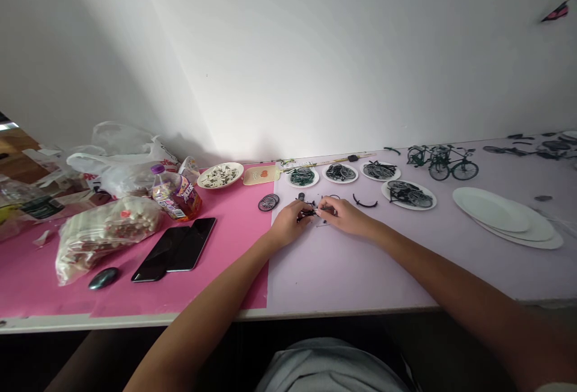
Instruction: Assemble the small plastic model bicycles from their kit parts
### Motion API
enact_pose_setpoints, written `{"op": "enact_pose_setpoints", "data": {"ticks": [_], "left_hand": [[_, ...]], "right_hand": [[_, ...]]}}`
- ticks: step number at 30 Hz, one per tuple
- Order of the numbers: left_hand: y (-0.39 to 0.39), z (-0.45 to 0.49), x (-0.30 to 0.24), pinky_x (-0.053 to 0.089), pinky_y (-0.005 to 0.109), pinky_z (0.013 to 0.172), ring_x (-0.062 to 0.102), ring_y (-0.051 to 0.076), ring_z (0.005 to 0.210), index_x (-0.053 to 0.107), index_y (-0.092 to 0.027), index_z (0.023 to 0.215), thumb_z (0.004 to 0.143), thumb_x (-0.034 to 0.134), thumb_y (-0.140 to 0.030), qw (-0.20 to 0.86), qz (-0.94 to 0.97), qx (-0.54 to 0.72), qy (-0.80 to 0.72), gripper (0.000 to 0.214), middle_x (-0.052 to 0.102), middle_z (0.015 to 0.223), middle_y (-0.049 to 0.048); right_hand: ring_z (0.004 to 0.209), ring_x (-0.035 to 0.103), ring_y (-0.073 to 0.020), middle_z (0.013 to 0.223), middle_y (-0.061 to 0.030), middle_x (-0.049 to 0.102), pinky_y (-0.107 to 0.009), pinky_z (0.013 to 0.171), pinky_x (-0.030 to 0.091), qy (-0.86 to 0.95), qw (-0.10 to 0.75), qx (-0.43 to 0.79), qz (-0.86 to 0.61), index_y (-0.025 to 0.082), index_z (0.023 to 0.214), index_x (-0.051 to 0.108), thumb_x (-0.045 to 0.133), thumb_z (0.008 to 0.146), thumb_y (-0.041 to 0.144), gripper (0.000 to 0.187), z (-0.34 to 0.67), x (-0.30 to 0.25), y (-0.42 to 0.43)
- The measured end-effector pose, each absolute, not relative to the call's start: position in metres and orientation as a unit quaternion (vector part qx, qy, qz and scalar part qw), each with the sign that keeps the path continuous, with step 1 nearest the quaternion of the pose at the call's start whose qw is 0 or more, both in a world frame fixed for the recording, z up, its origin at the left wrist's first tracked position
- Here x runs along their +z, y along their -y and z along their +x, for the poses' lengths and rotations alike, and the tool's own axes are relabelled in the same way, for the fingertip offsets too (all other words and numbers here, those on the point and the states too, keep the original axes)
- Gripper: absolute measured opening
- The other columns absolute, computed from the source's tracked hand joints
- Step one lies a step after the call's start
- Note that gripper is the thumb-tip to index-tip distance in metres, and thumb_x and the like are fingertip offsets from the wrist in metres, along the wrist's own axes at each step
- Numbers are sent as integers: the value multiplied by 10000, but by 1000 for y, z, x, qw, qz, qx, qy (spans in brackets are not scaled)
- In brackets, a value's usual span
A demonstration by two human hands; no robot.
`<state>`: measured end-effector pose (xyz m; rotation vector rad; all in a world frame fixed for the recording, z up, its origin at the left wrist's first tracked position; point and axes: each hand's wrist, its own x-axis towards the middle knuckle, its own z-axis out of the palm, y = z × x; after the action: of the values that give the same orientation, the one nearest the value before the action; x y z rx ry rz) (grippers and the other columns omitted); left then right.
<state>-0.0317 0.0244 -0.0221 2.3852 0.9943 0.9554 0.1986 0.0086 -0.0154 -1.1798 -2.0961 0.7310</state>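
Observation:
My left hand (291, 222) is closed round a small black model-bicycle part (308, 214) above the lilac tabletop. Close beside it, my right hand (345, 216) pinches at the same part with its fingertips. The fingers partly hide the piece, so its exact shape does not show. To the left of my hands lie black spoked toy wheels (268, 202), overlapping each other. A curved black piece (365, 202) rests just beyond my right hand.
Behind my hands stand white plates of dark parts (341, 173) and small assembled bicycles (452, 165). White oval plates (496, 210) overlap at right. On the pink side are phones (192, 245), a drink bottle (175, 195), a filled plastic bag (106, 229) and a dish (220, 175).

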Motion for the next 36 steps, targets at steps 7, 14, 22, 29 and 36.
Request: {"op": "enact_pose_setpoints", "data": {"ticks": [7, 14, 22, 29, 36], "left_hand": [[-24, -32, -22, 542, 296, 785, 663, 172, 835, 707, -196, 1091, 937, 681, -265, 190, 849, 339, -357, 171, 717, 1044, 72], [-24, -32, -22, 536, 299, 785, 656, 172, 825, 706, -184, 1093, 935, 682, -262, 192, 850, 336, -359, 178, 715, 1040, 78], [-26, -32, -23, 536, 297, 778, 653, 169, 815, 705, -183, 1094, 931, 684, -262, 193, 851, 332, -358, 182, 714, 1034, 77], [-26, -33, -24, 546, 295, 769, 660, 165, 802, 703, -184, 1094, 929, 678, -267, 199, 849, 331, -359, 187, 717, 1037, 80], [-27, -33, -26, 538, 288, 740, 660, 168, 800, 702, -194, 1078, 921, 683, -274, 191, 853, 326, -361, 177, 717, 1013, 67]], "right_hand": [[730, 581, -185, 893, -12, 658, -310, 681, 441, 793, 307, 273, -450, 256, 1022, 618, 537, 993, 509, 267, 199, -16, -9], [738, 586, -183, 886, -8, 655, -310, 693, 447, 795, 307, 271, -447, 255, 1013, 609, 538, 993, 490, 246, 199, -14, -7], [715, 576, -180, 844, -2, 660, -303, 675, 432, 795, 307, 274, -446, 249, 1007, 622, 553, 982, 493, 256, 198, -12, -7], [730, 596, -184, 859, 2, 668, -303, 681, 441, 797, 298, 273, -449, 258, 1018, 614, 540, 994, 491, 245, 199, -13, -8], [765, 629, -197, 900, -8, 693, -315, 707, 466, 797, 294, 274, -450, 261, 1019, 620, 542, 990, 476, 230, 199, -13, -8]]}}
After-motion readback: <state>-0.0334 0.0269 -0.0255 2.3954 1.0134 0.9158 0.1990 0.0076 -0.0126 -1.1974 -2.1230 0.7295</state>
